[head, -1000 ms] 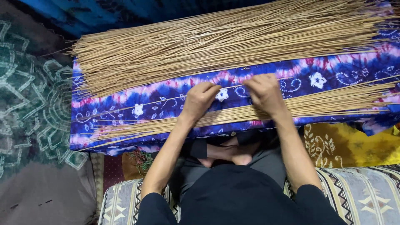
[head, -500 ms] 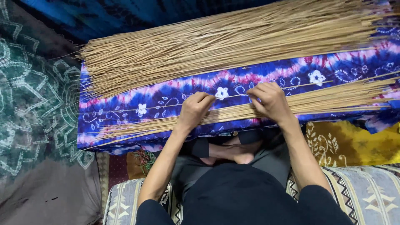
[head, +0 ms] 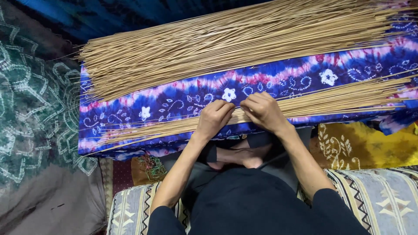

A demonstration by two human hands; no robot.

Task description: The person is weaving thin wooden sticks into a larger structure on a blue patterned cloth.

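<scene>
1. Biggest thing here is the low table draped in a blue, purple and pink tie-dye cloth with white flowers (head: 183, 98). It runs pretty much edge to edge across the view, and the person sits cross-legged right up against its near edge.
2. Along the far edge of the cloth sits a big loose pile of thin tan sticks (head: 226, 45), all lying roughly lengthwise, with the ends fanning out a bit toward the far-left corner.
3. Near the front edge there's a much thinner row of the same tan sticks (head: 339, 96), stretching from the near-left corner out past the right side. A strip of bare cloth keeps it well apart from the big pile.
4. Under the person is a striped woven cushion in grey, cream and brown (head: 383, 196), plus a yellow patterned fabric (head: 370, 143) just below the near-right edge of the table.
5. Off to the left there's a dark green patterned cloth (head: 30, 109).
6. Left hand (head: 214, 118) and right hand (head: 263, 111) are close together at the middle of the thin row, fingers curled down onto the sticks. Fingertips look pinched on a few sticks, though I honestly can't tell how many are actually gripped.
</scene>
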